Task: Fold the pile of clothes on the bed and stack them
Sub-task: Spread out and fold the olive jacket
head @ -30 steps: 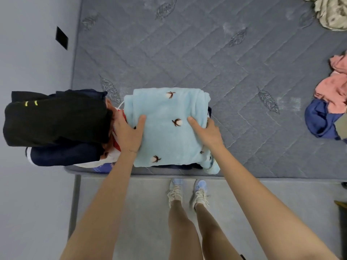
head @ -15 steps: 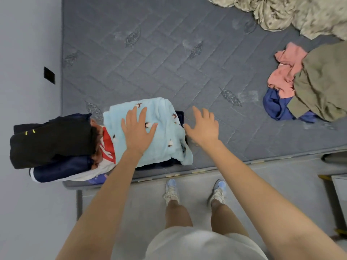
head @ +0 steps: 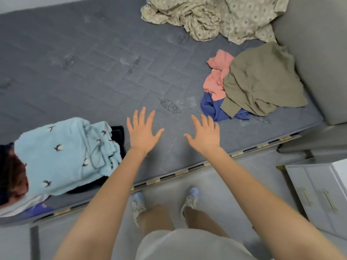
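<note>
Stack (head: 62, 156) of folded clothes: 9 o'clock, at the near edge of the grey quilted mattress (head: 84, 72). Top layer: light-blue fleece garment (head: 56, 169) with small dark bird-like motifs, folded, its right edge bunched. Below it, dark garments (head: 118, 132) protrude on the right side, and a white and violet-blue layer (head: 37, 209) lies at the bottom. A small pink mark on the violet-blue fabric is too blurred to read. A reddish-brown item (head: 13, 177) lies against the stack at the left edge of the view; its type cannot be told.

Left hand (head: 142, 132): centre of view, just right of the stack and apart from it. Grip apart: fingers straight and spread, palm down, holding nothing.

Right hand (head: 205, 134): beside the left hand, same posture, grip apart, holding nothing. Both hands are over bare mattress; contact with it cannot be told.

Unfolded pile (head: 244, 87): 2 o'clock, well apart from the stack, near the right hand's fingertips. Components: blue garment (head: 210, 107) on the near side, pink garment (head: 217, 76) beyond it, olive garment (head: 262, 79) draped over both on the right.

Beige patterned sheet (head: 216, 17): 1 o'clock, crumpled at the far side of the mattress.

White drawer unit (head: 319, 194): 4 o'clock, on the floor beside the bed.

Pale lace-up shoes (head: 138, 205): 6 o'clock, on the floor at the bed's edge.
</note>
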Demonstrator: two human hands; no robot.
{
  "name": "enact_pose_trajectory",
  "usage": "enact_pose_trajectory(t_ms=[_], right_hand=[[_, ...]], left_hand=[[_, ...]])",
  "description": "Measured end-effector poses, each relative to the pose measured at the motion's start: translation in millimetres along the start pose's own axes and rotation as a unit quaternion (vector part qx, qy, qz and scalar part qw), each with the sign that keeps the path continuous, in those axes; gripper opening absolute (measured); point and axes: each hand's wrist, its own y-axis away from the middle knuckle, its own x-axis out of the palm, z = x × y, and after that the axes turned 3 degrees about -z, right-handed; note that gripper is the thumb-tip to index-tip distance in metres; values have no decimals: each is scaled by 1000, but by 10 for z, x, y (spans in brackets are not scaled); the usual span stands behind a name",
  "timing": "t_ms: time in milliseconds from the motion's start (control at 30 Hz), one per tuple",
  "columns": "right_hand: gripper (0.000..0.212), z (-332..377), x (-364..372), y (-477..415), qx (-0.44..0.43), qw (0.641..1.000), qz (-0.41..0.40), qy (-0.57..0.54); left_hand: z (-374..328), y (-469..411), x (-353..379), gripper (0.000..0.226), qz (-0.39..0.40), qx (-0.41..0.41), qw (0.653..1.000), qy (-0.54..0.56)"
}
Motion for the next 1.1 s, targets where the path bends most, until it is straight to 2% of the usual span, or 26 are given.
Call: enact_pose_trajectory(t_ms=[333, 667, 900, 1100], right_hand=[[78, -1390, -216, -180, 76, 997, -1, 2], [76, -2016, -200, -847, 143, 988, 21, -45], [80, -2461, -271, -1433, 190, 978, -25, -79], [87, -2965, -231, -1921, 196, 973, -27, -121]], left_hand=[[-1276, -305, 328, 73, 48, 59, 997, -10], [-1804, -1092, 676, 73, 78, 73, 994, 7], [-2201, -1903, 843, 74, 92, 107, 990, 10], [-2608, -2452, 1102, 73, 92, 87, 992, 29]])
